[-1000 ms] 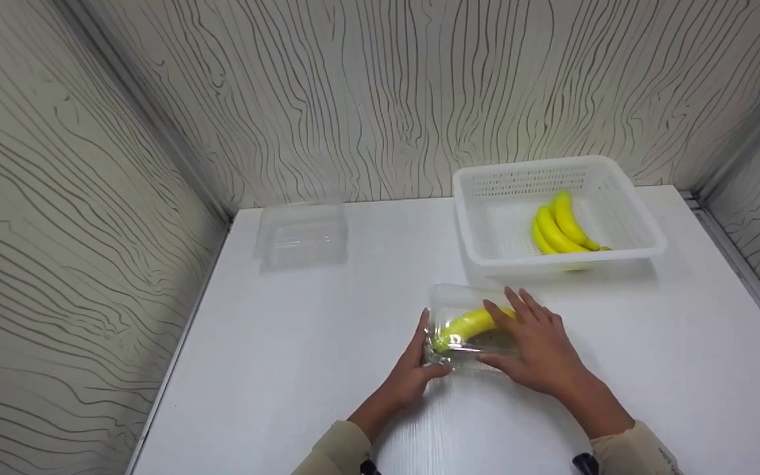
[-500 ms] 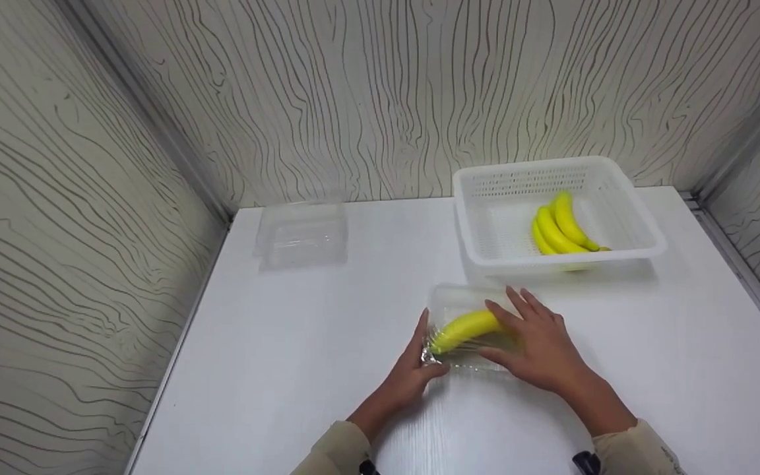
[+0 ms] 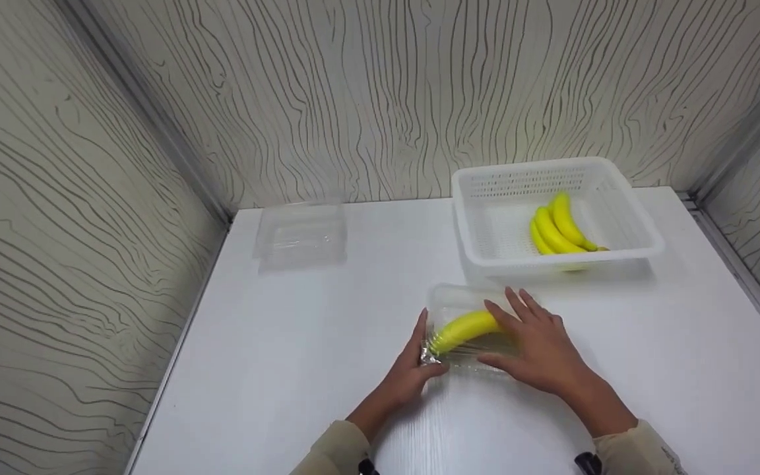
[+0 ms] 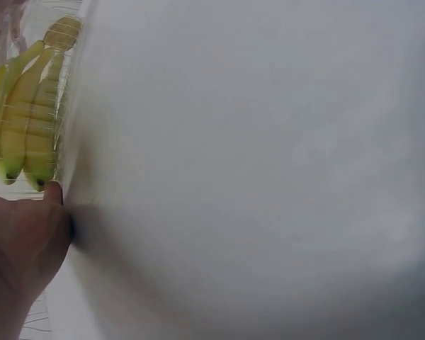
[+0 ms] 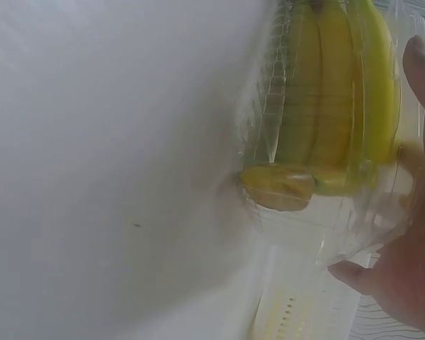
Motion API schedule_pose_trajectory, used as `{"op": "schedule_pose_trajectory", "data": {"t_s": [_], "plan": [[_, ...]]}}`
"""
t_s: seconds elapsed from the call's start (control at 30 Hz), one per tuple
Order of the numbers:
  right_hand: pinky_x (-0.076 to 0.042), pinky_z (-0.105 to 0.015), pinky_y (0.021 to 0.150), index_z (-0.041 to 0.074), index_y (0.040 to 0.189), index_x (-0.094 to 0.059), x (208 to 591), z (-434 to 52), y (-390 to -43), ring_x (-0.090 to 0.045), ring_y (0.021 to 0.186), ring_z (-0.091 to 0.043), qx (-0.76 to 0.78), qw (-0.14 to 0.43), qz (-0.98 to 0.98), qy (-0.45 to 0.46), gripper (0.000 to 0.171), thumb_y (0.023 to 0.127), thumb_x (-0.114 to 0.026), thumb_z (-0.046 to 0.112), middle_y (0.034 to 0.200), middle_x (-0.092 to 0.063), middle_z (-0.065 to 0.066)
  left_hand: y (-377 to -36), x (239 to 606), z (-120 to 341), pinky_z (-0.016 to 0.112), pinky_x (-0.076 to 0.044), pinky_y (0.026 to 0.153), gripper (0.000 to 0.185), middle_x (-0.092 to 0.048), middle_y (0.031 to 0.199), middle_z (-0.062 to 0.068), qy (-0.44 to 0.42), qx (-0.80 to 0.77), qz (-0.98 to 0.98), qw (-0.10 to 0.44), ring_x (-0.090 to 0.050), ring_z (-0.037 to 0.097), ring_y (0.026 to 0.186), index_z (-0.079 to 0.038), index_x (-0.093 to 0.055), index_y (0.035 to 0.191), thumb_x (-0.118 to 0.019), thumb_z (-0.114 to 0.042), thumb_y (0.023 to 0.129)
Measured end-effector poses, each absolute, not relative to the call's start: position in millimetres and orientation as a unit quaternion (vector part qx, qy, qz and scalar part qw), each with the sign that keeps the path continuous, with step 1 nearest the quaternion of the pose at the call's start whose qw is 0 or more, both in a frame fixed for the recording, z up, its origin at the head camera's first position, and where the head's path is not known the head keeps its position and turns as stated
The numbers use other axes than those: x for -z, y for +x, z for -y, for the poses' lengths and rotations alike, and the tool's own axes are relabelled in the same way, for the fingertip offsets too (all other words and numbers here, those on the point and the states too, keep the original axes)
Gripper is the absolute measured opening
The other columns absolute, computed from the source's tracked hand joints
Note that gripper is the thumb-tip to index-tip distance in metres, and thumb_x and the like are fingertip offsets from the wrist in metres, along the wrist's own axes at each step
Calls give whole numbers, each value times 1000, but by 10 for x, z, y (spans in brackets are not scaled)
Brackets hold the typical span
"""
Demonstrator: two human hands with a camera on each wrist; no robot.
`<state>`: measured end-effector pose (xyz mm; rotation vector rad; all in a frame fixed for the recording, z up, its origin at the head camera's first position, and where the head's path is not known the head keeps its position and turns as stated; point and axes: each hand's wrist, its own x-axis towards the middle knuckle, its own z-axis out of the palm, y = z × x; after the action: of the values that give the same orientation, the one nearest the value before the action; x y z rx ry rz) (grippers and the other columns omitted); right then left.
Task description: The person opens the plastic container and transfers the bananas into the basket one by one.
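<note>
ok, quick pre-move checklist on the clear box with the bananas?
1. Bananas inside clear box: ok.
2. Left hand touches the box's left end: ok.
3. Right hand flat on the lid, fingers straight: ok.
4. Lid fully latched: cannot tell.
5. Box resting on the table: ok.
6. White basket apart from the box: ok.
</note>
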<state>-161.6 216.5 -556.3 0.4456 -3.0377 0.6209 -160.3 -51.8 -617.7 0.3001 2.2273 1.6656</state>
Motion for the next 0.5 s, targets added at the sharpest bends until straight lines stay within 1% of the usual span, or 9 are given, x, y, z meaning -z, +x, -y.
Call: {"op": "schedule_pose_trajectory", "data": {"t_s": [0.13,0.27,0.37,0.5], "plan": [[-37,-74,114,33,163,-45,5576,-2188,-1627,-26,164,-41,-199,2,968,152,98,83,-68,84,176,-32,-14,-1604,6204,519,70,-17,132,105,-16,181,14,102,-590,-783,169,-17,40,168,-37,-2,173,-69,-29,93],[-36,-71,115,33,163,-45,5589,-2238,-1633,-26,164,-41,-213,2,964,160,100,81,-68,86,176,-33,-13,-1611,6198,523,69,-17,132,104,-16,181,15,105,-593,-780,169,-17,40,168,-35,-2,173,-70,-27,94],[-36,-70,114,32,163,-46,5597,-2296,-1630,-27,164,-41,-229,2,958,171,100,81,-71,83,176,-33,-12,-1607,6183,529,68,-17,132,104,-17,180,16,109,-597,-778,165,-17,41,167,-33,-3,174,-70,-25,94],[-34,-74,116,30,164,-45,5591,-2384,-1618,-28,163,-43,-254,-8,949,185,99,82,-77,76,176,-33,-11,-1599,6184,526,69,-18,132,105,-20,179,19,111,-600,-776,160,-19,43,167,-31,-5,174,-71,-25,93]]}}
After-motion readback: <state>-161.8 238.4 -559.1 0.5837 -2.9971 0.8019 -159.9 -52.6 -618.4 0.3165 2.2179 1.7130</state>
